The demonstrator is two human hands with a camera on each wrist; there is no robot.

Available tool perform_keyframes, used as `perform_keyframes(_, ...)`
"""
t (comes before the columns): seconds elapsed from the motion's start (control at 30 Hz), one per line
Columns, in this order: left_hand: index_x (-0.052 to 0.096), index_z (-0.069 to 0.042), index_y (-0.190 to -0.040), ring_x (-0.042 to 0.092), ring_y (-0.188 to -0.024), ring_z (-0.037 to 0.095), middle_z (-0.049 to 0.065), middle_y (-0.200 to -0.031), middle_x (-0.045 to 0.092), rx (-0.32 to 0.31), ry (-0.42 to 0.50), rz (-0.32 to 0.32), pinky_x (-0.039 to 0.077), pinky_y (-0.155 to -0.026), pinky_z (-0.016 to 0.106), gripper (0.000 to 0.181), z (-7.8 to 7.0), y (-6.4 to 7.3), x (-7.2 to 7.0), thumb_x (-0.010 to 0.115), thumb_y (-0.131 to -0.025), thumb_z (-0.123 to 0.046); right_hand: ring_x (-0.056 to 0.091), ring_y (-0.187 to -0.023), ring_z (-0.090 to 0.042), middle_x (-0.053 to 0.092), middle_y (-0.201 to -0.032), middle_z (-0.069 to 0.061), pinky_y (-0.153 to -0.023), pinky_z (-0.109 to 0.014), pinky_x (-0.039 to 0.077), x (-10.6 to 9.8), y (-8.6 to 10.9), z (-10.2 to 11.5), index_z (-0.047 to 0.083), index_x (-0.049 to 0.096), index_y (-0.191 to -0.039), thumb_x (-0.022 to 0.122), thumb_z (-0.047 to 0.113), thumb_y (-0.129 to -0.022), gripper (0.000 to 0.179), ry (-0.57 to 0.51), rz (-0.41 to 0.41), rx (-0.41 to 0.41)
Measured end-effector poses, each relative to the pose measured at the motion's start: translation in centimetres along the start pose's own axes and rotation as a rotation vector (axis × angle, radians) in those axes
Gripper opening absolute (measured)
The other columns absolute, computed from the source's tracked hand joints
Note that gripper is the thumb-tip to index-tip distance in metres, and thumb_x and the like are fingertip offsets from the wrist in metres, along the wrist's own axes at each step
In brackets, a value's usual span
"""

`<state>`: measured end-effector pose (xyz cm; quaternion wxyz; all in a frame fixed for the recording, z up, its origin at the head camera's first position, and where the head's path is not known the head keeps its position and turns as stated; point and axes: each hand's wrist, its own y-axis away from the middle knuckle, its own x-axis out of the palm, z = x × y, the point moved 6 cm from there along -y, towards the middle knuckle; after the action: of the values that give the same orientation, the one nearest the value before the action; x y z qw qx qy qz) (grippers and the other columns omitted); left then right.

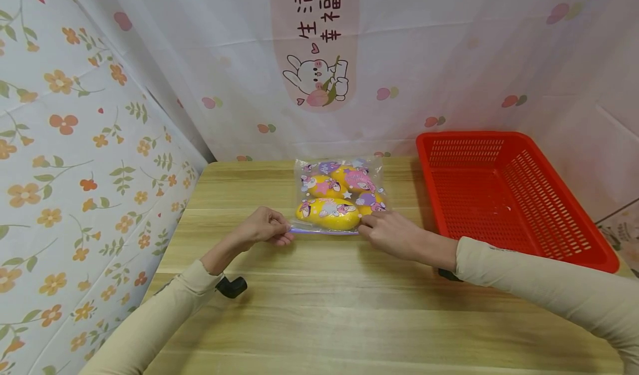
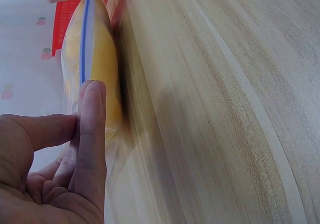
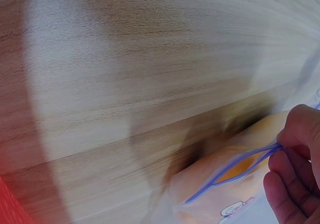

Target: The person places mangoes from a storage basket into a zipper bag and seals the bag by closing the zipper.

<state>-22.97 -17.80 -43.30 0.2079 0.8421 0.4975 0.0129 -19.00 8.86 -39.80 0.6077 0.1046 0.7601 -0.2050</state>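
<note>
A clear zip bag (image 1: 305, 167) with a printed pattern lies flat on the wooden table, its purple-blue zip edge (image 2: 84, 38) facing me. Several yellow fruits (image 1: 335, 219) that look like mangoes are inside. My left hand (image 1: 263, 228) pinches the left end of the zip between thumb and fingers. Near the other end, my right hand (image 1: 391, 234) pinches the zip strip. In the right wrist view, the zip (image 3: 235, 165) gapes apart beside the right fingers, with yellow showing through the slit. The left wrist view shows its strip running straight between both hands.
A red plastic basket (image 1: 469, 135) with slotted walls stands on the right, close to my right forearm. A printed curtain (image 1: 239, 86) hangs behind the table (image 1: 319, 308), and a floral one (image 1: 75, 170) is at the left.
</note>
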Motion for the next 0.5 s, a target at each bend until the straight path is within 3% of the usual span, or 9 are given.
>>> perform_keyframes(0.33,0.063,0.018,-0.103,0.074,-0.076,0.022,0.023,-0.087,0.073,-0.005,0.002,0.002,0.06,-0.076,0.042,0.014,0.01,-0.03,0.08,0.054,-0.101,0.007,0.063,-0.077,-0.019,0.069,-0.091,-0.008,-0.067,-0.03,0.057,0.03,0.19,-0.18,0.003,0.074,-0.104,0.087,0.011,-0.082,0.027,-0.005,0.051,0.022)
perform_keyframes(0.5,0.063,0.019,-0.103,0.074,-0.076,0.022,0.024,-0.088,0.073,0.009,-0.003,0.007,0.06,-0.076,0.042,0.015,-0.04,0.02,-0.03,0.055,-0.101,0.007,0.06,-0.074,-0.018,0.067,-0.088,-0.008,-0.063,-0.027,0.055,-0.06,0.21,-0.3,0.003,0.073,-0.104,0.087,0.012,-0.082,0.027,-0.003,0.067,0.028)
